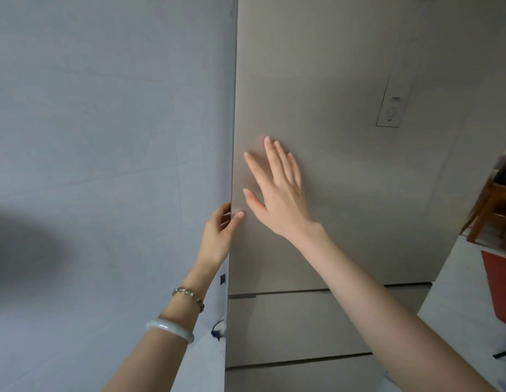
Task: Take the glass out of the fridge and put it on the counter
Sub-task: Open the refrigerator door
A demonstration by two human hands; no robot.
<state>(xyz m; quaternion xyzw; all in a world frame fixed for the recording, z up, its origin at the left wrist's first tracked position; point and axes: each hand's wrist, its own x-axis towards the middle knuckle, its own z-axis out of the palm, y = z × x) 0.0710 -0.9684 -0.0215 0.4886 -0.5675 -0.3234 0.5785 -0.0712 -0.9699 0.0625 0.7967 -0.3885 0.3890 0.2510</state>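
A tall beige fridge fills the middle and right of the head view, and its upper door [345, 171] is closed. My left hand [220, 233] grips the left edge of that door, fingers curled behind the edge and thumb on the front. My right hand [277, 188] is spread flat against the door front, fingers apart, holding nothing. The glass is not in view, and neither is the counter.
A grey tiled wall [104, 165] stands close on the left of the fridge. Two drawer fronts [302, 326] sit below the door. A small control panel [390, 108] is on the door's upper right. A wooden chair [492, 205] and a red object [501, 287] are at far right.
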